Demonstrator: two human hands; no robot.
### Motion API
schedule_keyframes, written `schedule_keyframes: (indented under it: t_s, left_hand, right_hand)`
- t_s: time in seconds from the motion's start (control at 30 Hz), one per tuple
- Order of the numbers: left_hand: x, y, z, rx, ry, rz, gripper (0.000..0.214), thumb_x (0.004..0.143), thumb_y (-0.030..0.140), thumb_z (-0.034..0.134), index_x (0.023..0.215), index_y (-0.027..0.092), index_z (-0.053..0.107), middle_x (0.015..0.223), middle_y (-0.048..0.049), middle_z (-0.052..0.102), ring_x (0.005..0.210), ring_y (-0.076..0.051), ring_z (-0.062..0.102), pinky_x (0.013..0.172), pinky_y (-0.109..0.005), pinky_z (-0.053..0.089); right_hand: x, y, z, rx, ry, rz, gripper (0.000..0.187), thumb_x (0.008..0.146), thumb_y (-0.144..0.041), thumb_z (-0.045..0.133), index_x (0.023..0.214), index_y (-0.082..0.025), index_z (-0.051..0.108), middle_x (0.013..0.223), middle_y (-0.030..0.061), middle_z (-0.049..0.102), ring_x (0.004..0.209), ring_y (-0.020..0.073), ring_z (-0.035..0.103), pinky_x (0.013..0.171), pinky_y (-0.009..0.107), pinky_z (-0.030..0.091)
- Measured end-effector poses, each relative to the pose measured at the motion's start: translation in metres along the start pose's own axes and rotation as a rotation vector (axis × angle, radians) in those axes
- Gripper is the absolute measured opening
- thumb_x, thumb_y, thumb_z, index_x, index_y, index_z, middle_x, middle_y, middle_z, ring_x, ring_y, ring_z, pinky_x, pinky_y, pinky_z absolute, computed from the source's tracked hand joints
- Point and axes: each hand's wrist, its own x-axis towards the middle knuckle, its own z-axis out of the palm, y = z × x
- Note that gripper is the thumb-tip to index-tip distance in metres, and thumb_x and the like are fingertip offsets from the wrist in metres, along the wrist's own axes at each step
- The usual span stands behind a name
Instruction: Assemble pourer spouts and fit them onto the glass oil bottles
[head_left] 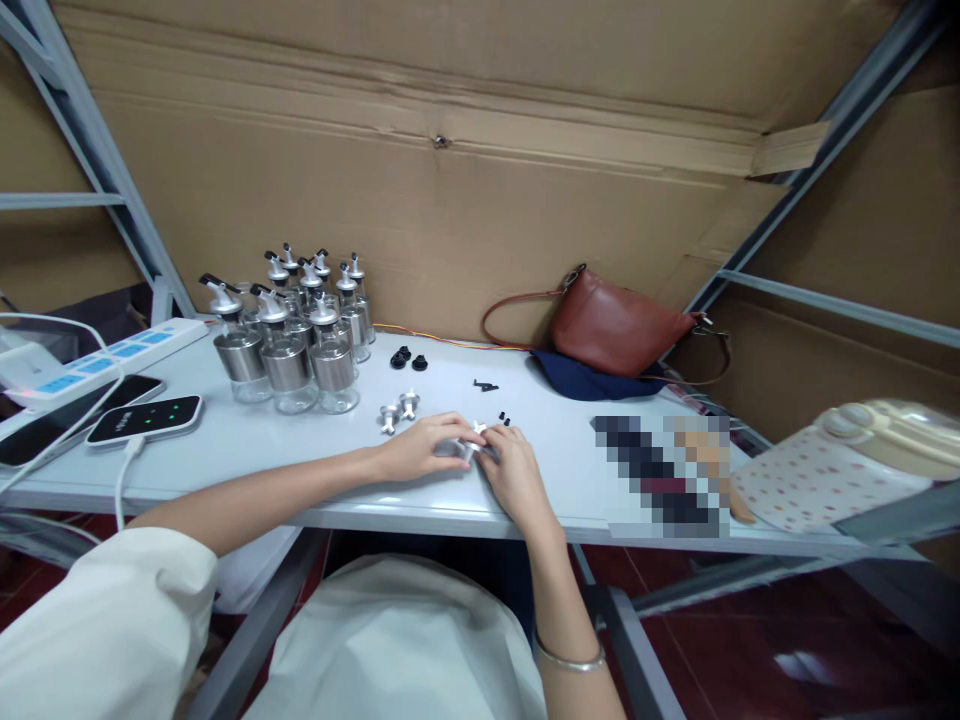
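Note:
Near the front of the table, my left hand and my right hand meet around a small silver pourer spout. Thumbs and fingertips of both hands pinch it, partly hiding it. Two more silver spouts rest just beyond my left hand. Tiny black caps lie past my right fingertips, with some flat black levers farther back. Black ring-like stoppers sit in a small group behind the loose spouts.
Several glass oil bottles with steel bands and spouts stand at the back left. A power strip and phone lie left. A brown bag rests on dark blue cloth; a spotted container stands right.

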Motion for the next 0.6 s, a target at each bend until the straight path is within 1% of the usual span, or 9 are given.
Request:
schedule_keyframes:
  t_s: [0.1,0.27,0.37,0.5,0.6]
  left_hand:
    - [0.0003,0.0014,-0.0006,0.0,-0.002,0.001,0.032,0.084,0.029,0.06,0.114,0.018,0.06,0.106,-0.0089,0.058,0.1,-0.017,0.056,0.092,-0.031,0.042]
    - [0.0006,0.0035,-0.0014,0.012,-0.024,-0.009,0.031,0.085,0.029,0.059,0.114,0.02,0.06,0.105,-0.008,0.058,0.099,-0.017,0.056,0.091,-0.03,0.043]
    - [0.0005,0.004,-0.0012,0.016,-0.027,-0.004,0.03,0.085,0.028,0.059,0.113,0.018,0.06,0.106,-0.0087,0.058,0.099,-0.017,0.056,0.091,-0.031,0.043]
    - [0.0005,0.0036,-0.0008,0.01,-0.034,0.001,0.029,0.085,0.027,0.058,0.113,0.017,0.061,0.107,-0.0099,0.058,0.1,-0.018,0.056,0.091,-0.031,0.043]
    - [0.0005,0.0033,-0.0009,-0.009,-0.046,0.0,0.029,0.086,0.027,0.057,0.114,0.018,0.06,0.108,-0.0101,0.058,0.101,-0.018,0.056,0.093,-0.032,0.042]
  right_hand:
    - [-0.0017,0.0039,-0.0001,0.119,0.02,-0.017,0.015,0.081,-0.012,0.047,0.084,-0.02,0.059,0.088,0.0073,0.063,0.086,0.0236,0.053,0.076,0.035,0.042]
    - [-0.0043,0.0043,-0.0014,0.416,0.069,0.103,0.012,0.086,-0.023,0.043,0.087,-0.02,0.054,0.083,0.0038,0.063,0.073,0.0175,0.058,0.067,0.03,0.045]
    - [-0.0041,0.005,-0.0023,0.459,0.126,0.137,0.014,0.086,-0.027,0.044,0.088,-0.019,0.056,0.084,0.0047,0.063,0.074,0.0173,0.059,0.066,0.029,0.045]
    - [-0.0036,0.0057,-0.004,0.491,0.171,0.14,0.021,0.085,-0.029,0.044,0.09,-0.018,0.061,0.092,0.0079,0.063,0.081,0.0193,0.059,0.07,0.031,0.045]
    - [-0.0045,0.0061,-0.0039,0.578,0.2,0.198,0.022,0.084,-0.033,0.049,0.095,-0.019,0.061,0.09,0.0069,0.064,0.078,0.0185,0.058,0.07,0.031,0.046]
